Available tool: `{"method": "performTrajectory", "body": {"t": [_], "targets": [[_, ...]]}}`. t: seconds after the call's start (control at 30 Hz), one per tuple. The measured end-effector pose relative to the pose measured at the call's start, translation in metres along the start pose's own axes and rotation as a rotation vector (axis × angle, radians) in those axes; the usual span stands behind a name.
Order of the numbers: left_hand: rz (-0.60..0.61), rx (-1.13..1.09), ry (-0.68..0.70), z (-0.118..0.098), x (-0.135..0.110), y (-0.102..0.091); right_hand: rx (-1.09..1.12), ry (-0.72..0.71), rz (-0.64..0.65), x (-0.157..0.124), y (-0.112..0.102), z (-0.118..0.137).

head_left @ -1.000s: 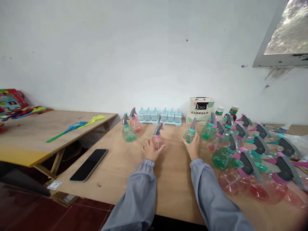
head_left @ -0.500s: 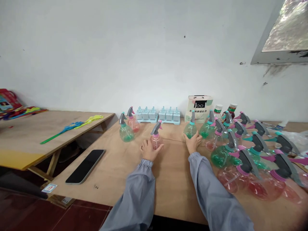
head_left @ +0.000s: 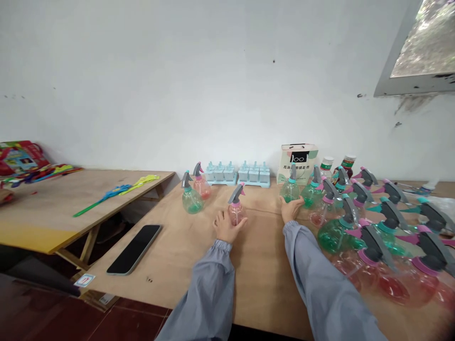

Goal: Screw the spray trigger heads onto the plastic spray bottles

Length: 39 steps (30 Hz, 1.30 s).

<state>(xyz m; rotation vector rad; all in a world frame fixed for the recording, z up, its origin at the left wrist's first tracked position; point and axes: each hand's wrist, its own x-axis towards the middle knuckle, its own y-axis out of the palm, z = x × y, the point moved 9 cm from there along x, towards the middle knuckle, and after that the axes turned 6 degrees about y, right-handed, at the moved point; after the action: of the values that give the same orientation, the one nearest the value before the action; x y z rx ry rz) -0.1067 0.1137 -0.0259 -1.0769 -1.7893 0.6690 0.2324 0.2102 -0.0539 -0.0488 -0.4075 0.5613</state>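
Front-left of the paper bag [head_left: 303, 161], the left grip [head_left: 226, 229] curled around 1 pink bottle [head_left: 237, 212]; before the bag, the right grip [head_left: 292, 209] spread loosely at 1 green bottle [head_left: 289, 190], perhaps touching.

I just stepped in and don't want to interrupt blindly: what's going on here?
A person in grey-blue sleeves has both arms out over a table. The left hand is cupped around a pink spray bottle; the right hand is at a green spray bottle in front of a paper bag. Both bottles stand upright. More spray bottles crowd the table's right side.
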Motion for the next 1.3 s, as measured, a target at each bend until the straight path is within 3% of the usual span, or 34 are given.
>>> {"method": "performTrajectory", "body": {"t": [0.27, 0.33, 0.43, 0.53, 0.63, 0.77, 0.83, 0.9, 1.0, 1.03, 1.07, 1.13, 1.23, 1.3], "targets": [[-0.029, -0.070, 0.047, -0.001, -0.002, 0.002, 0.150, 0.030, 0.025, -0.002, -0.006, 0.007], [-0.054, -0.110, 0.066, -0.004, -0.003, 0.003, 0.206, -0.011, 0.097, -0.020, -0.006, 0.017], [-0.057, -0.187, 0.111, -0.013, -0.007, 0.010, 0.291, -0.116, 0.301, -0.068, -0.002, 0.042], [0.007, -0.247, 0.167, -0.026, -0.014, 0.023, 0.373, -0.276, 0.480, -0.118, -0.005, 0.076], [0.097, -0.267, 0.246, -0.041, -0.026, 0.036, 0.422, -0.399, 0.564, -0.143, -0.014, 0.104], [0.255, -0.379, 0.463, -0.065, -0.041, 0.046, 0.432, -0.265, 0.639, -0.138, -0.015, 0.104], [0.236, -0.474, 0.550, -0.067, -0.038, 0.033, 0.462, -0.205, 0.707, -0.134, -0.015, 0.100], [0.041, -0.510, 0.469, -0.046, -0.018, 0.003, 0.506, -0.168, 0.787, -0.133, -0.018, 0.098], [-0.411, -0.367, 0.042, 0.026, 0.015, -0.057, 0.576, -0.086, 0.857, -0.129, -0.027, 0.091], [-0.501, -0.299, -0.130, 0.052, 0.022, -0.072, 0.602, -0.042, 0.844, -0.124, -0.032, 0.086], [-0.530, -0.250, -0.282, 0.074, 0.029, -0.081, 0.635, 0.012, 0.820, -0.118, -0.037, 0.081], [-0.515, -0.240, -0.395, 0.104, 0.047, -0.089, 0.722, 0.132, 0.787, -0.108, -0.044, 0.068], [-0.430, -0.248, -0.424, 0.133, 0.074, -0.089, 0.814, 0.255, 0.876, -0.104, -0.045, 0.061], [-0.352, -0.167, -0.353, 0.141, 0.089, -0.088, 0.826, 0.257, 0.957, -0.106, -0.045, 0.063]]}}
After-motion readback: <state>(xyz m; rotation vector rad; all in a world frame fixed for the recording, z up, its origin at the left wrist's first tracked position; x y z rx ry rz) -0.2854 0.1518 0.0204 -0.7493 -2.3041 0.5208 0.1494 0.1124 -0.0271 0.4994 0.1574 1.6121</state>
